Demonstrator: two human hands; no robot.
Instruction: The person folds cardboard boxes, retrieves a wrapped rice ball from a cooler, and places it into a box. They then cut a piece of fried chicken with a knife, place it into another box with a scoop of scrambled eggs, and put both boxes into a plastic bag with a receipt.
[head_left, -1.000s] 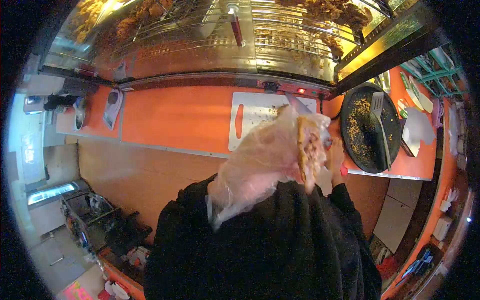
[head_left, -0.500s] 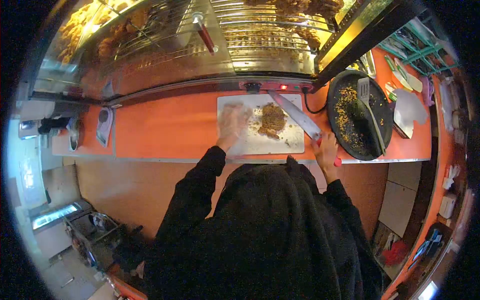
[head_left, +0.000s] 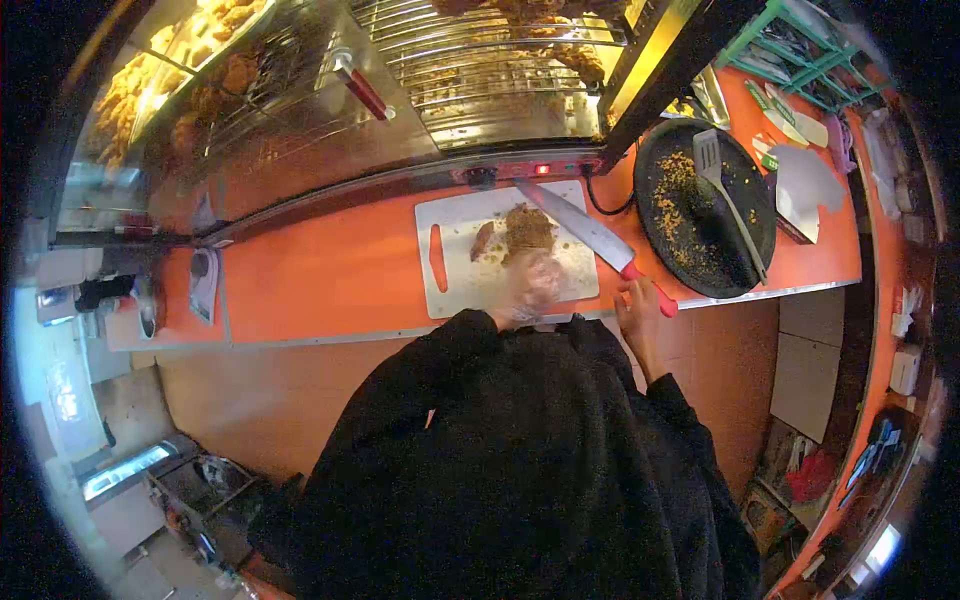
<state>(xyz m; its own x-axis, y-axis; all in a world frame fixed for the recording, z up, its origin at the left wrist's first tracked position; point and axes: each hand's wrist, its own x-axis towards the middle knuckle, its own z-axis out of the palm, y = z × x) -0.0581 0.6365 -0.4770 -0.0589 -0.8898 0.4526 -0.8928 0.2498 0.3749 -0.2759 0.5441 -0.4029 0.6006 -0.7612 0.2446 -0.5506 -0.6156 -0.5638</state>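
On the white cutting board [head_left: 460,290] lies a piece of browned meat [head_left: 528,228], with a smaller piece [head_left: 483,241] beside it on the left and crumbs around. My left hand [head_left: 533,282], apparently in a clear plastic glove, is at the near end of the larger piece; motion blurs its fingers. A large knife [head_left: 590,228] with a red handle lies slanting across the board's right side, its tip toward the back. My right hand [head_left: 637,318] is beside the knife's handle, fingers apart and not wrapped around it.
A black round pan [head_left: 655,235] with crumbs stands on the right, a slotted spatula [head_left: 712,165] resting in it. Behind the board is a lit glass display cabinet [head_left: 400,120] with fried food on racks. A green basket [head_left: 800,50] sits at the back right.
My left hand has moved right, from the board's left side to the near end of the meat, and a smaller piece now shows. My right hand has loosened from the knife's handle.
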